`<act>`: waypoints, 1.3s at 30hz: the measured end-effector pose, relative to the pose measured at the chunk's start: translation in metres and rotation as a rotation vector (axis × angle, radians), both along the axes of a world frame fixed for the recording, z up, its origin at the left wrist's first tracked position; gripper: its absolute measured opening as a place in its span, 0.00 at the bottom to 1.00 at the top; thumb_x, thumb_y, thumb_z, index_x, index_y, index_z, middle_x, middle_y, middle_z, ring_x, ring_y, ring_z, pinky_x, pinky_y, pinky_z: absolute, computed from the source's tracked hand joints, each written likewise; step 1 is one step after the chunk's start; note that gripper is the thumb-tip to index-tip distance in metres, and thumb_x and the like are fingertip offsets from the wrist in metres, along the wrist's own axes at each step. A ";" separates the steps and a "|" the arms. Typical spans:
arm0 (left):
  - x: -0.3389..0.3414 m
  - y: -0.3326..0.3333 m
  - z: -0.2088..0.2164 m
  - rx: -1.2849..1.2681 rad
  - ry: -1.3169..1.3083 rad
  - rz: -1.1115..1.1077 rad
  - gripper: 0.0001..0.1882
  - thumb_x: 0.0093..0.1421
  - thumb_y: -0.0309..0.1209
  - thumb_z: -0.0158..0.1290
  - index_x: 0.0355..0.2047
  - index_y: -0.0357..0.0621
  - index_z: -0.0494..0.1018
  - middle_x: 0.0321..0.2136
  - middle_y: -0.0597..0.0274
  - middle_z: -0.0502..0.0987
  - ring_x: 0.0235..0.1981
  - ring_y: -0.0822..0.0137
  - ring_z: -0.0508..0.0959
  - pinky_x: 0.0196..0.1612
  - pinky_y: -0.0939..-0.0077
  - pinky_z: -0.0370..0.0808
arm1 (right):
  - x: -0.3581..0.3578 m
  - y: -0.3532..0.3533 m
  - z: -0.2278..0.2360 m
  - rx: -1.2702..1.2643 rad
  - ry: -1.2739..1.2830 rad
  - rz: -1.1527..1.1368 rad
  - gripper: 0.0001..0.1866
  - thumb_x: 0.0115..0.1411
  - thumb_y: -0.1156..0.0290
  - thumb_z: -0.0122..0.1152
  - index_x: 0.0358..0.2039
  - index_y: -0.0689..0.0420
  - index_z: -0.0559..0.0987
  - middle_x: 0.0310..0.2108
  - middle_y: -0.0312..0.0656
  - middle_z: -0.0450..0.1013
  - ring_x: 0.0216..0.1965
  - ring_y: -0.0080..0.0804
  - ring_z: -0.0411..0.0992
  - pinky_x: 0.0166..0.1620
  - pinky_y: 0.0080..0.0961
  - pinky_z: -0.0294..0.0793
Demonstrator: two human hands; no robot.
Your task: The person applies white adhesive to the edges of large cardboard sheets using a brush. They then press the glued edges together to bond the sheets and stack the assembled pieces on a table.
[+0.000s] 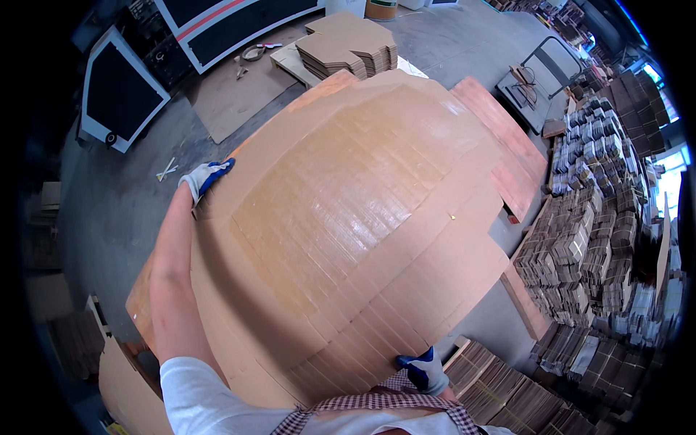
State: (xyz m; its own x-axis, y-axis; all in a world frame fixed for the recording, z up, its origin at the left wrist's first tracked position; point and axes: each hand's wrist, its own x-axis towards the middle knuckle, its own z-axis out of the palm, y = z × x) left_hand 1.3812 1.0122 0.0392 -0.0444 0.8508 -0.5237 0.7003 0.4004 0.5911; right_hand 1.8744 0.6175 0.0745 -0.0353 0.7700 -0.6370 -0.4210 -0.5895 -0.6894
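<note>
A large brown cardboard sheet (449, 254) fills the middle of the head view, bowed upward, with creases and cut notches along its right side. A glossy tan patch (348, 181) covers much of its face. My left hand (208, 177), in a white and blue glove, is closed on the sheet's left edge with the arm stretched out. Close to my body, my right hand (426, 370), gloved the same way, grips the near right edge; part of its fingers is hidden. Beneath the sheet, a reddish wooden board (500, 138) shows at the far right.
Flat cut cardboard pieces (348, 43) are stacked beyond the sheet. Bundled cardboard stacks (573, 239) line the right side, with more bundles (493, 384) near my right hand. A flatbed trolley (533, 90) stands far right. A dark machine with white edges (123, 90) stands far left.
</note>
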 end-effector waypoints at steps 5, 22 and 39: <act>0.004 -0.001 -0.001 -0.033 -0.060 0.031 0.29 0.60 0.52 0.50 0.48 0.38 0.73 0.41 0.62 0.78 0.41 0.70 0.75 0.48 0.76 0.70 | 0.000 -0.005 -0.015 -0.026 0.087 -0.086 0.36 0.48 0.82 0.65 0.58 0.62 0.61 0.54 0.44 0.67 0.53 0.35 0.68 0.54 0.31 0.69; 0.002 0.007 -0.038 -0.046 -0.115 0.027 0.21 0.55 0.48 0.58 0.39 0.44 0.78 0.32 0.69 0.79 0.32 0.74 0.75 0.40 0.76 0.72 | 0.014 -0.023 -0.056 -0.119 -0.059 0.004 0.26 0.58 0.73 0.55 0.58 0.60 0.64 0.51 0.40 0.68 0.51 0.31 0.66 0.53 0.28 0.67; -0.008 0.011 -0.019 -0.023 -0.013 -0.153 0.25 0.58 0.52 0.51 0.39 0.42 0.78 0.35 0.68 0.78 0.38 0.73 0.73 0.46 0.78 0.69 | 0.024 -0.025 -0.031 -0.025 0.190 0.040 0.33 0.50 0.81 0.61 0.57 0.64 0.63 0.50 0.47 0.70 0.48 0.36 0.72 0.50 0.32 0.74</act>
State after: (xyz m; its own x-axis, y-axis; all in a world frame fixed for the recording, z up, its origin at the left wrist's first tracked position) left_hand 1.3730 1.0229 0.0206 0.0919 0.8346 -0.5431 0.7466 0.3031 0.5922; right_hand 1.8984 0.5922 0.0437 -0.1874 0.7499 -0.6345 -0.5180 -0.6242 -0.5848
